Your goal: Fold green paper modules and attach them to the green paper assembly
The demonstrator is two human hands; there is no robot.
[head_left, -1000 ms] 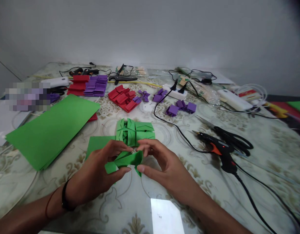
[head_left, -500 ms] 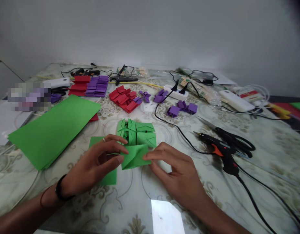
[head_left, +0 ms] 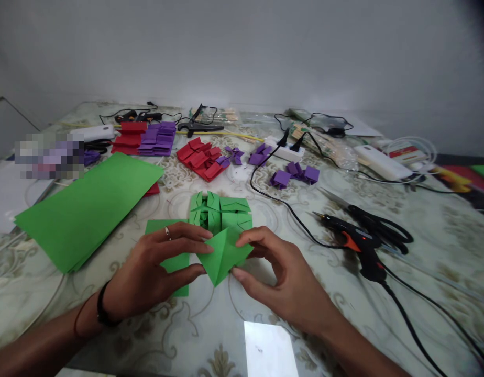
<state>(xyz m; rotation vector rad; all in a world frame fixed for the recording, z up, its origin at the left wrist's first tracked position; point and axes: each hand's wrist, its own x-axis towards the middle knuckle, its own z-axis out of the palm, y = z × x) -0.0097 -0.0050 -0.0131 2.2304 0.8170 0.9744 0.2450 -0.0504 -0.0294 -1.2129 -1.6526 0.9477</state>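
A small creased square of green paper [head_left: 222, 255] is held up between my two hands, one corner pointing down toward me. My left hand [head_left: 163, 262], with a ring and a black wristband, pinches its left corner. At the right corner, the thumb and fingers of my right hand [head_left: 287, 277] grip the same paper. Just behind it lie several folded green paper pieces [head_left: 220, 207], partly covered by the held square. Under my left hand rests a flat green paper sheet [head_left: 182, 290], mostly hidden by the hand.
To the left lies a stack of large green sheets [head_left: 90, 209]. Red folded pieces [head_left: 200, 158] and purple folded pieces [head_left: 293, 174] sit farther back. At right are a glue gun [head_left: 355, 241] with its cable and black-handled scissors [head_left: 377, 222]. A white power strip [head_left: 285, 150] stands behind.
The green paper between my hands has turned from a flat, rectangle-like shape to a diamond with a raised crease. My right fingers have shifted their hold on it.
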